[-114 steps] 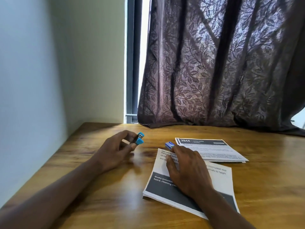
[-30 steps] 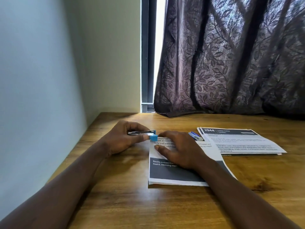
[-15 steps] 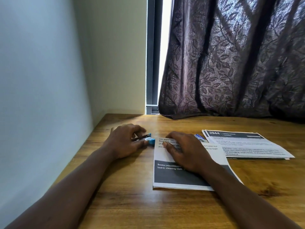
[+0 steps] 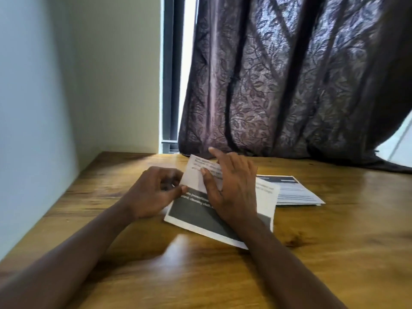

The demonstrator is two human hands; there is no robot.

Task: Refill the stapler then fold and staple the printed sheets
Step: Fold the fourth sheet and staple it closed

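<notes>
Sheets [image 4: 196, 217] lie on the table [image 4: 334, 253] in front of the person, near its left side, with the near end flat on the wood and the dark printed band facing up. The far end is lifted and bent up toward the curtain [image 4: 289, 85], so the lines of text on it stand tilted above the rest of the page.

The left hand [image 4: 153, 192] is at the left edge of the sheets. Its fingers are curled, and the thumb and forefinger seem to pinch the raised edge, though blur makes the grip hard to read and I cannot tell whether anything else sits inside the curled fingers.

The right hand [image 4: 231, 188] lies over the middle of the sheets with its fingers straight and spread. The forefinger points up past the raised end, and the thumb rests against the lifted part.

A second stack [image 4: 298, 192] of printed paper lies flat just to the right, its near corner tucked under the sheets' right edge. Behind the table, the curtain's hem rests on the wood. A pale wall [image 4: 44, 85] runs along the left, and a dark window frame [image 4: 169, 85] shows between wall and curtain.
</notes>
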